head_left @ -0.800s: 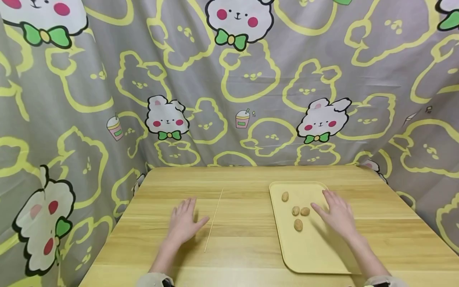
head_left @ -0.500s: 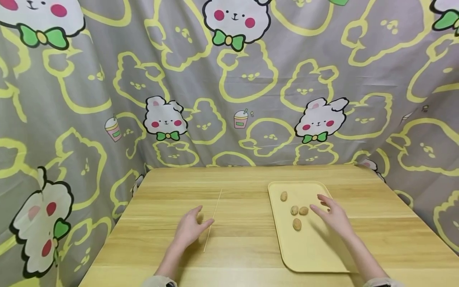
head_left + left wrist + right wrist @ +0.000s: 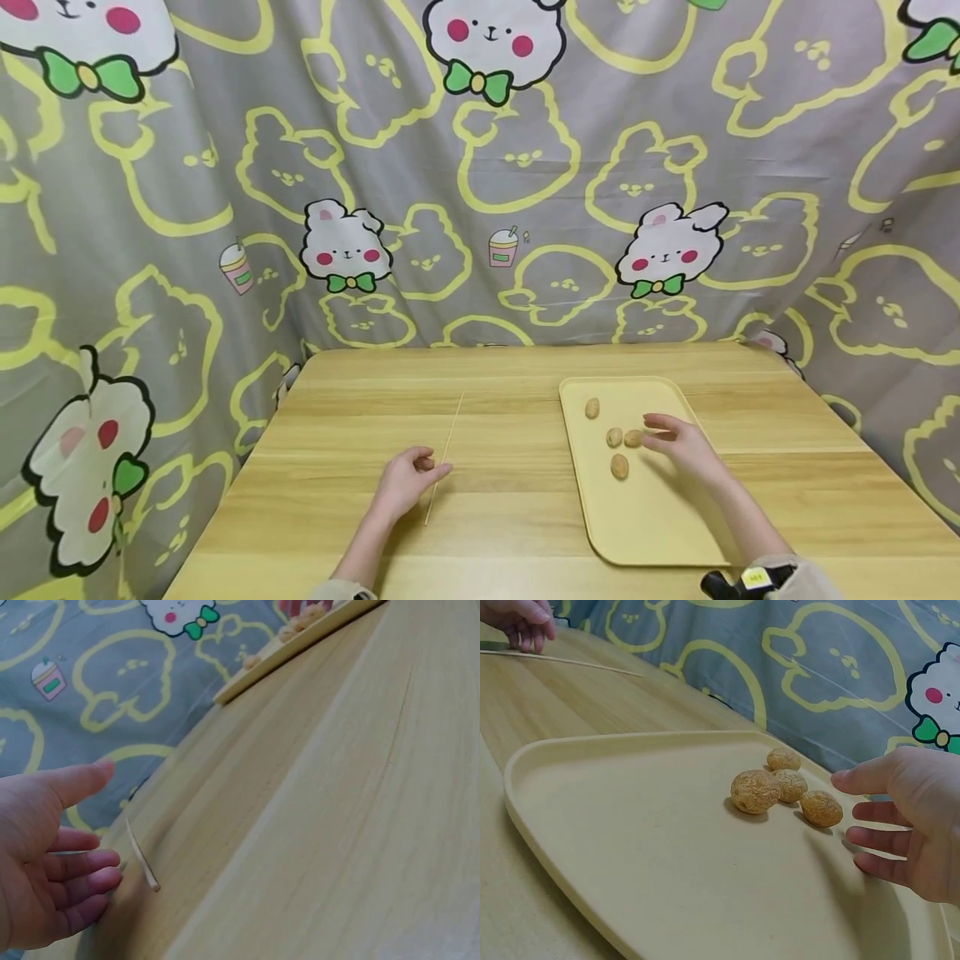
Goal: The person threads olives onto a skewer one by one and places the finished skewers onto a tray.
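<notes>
A thin wooden skewer [image 3: 452,429] lies lengthwise on the table, left of centre. Over its near half hovers my left hand [image 3: 408,483], thumb and fingers apart; in the left wrist view the skewer [image 3: 142,856] is just beyond the fingertips, not gripped. On the right, a pale yellow tray [image 3: 645,525] bears several brown wrinkled walnuts. My right hand [image 3: 684,446] hangs over the tray, its thumb and fingers spread beside the rightmost walnut [image 3: 633,438]. In the right wrist view a small gap parts that walnut [image 3: 821,809] from the thumb.
The wooden table [image 3: 510,533] runs between skewer and tray. The tray has a low raised rim [image 3: 562,881]. A grey curtain [image 3: 420,167] with cartoon rabbits surrounds the table's back and sides.
My left hand has moved right and over the skewer, its fingers bending in. The right hand has shifted left and closer to the walnuts, its fingers less extended. Tray and walnuts stay put.
</notes>
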The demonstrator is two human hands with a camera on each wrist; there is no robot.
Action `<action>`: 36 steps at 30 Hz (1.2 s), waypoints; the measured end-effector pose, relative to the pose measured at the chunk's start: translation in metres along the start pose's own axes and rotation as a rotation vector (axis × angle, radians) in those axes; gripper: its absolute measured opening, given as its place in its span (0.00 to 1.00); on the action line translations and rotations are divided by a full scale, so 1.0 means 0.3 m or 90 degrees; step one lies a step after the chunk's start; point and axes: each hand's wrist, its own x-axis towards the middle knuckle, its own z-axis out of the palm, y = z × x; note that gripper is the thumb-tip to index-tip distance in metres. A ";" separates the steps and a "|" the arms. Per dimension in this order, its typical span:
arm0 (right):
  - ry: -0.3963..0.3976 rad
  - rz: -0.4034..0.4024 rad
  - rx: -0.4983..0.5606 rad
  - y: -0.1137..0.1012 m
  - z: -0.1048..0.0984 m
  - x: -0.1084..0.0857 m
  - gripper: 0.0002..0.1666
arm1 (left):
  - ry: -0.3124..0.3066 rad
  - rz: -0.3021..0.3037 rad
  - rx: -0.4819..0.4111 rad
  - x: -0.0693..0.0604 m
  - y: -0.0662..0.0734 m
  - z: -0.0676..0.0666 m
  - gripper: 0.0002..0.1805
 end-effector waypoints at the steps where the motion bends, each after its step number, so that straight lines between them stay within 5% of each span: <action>1: -0.007 0.002 -0.002 0.002 0.001 0.003 0.32 | 0.006 0.000 0.002 0.000 -0.001 0.004 0.30; 8: -0.035 0.000 -0.014 0.014 0.008 0.018 0.31 | 0.047 -0.016 0.026 0.005 -0.004 0.027 0.22; 23: -0.003 -0.017 -0.029 0.026 0.042 0.038 0.27 | 0.082 -0.023 0.162 0.009 0.002 0.065 0.10; 36: 0.026 -0.022 -0.083 0.027 0.059 0.040 0.19 | 0.100 -0.022 0.180 0.018 0.012 0.066 0.05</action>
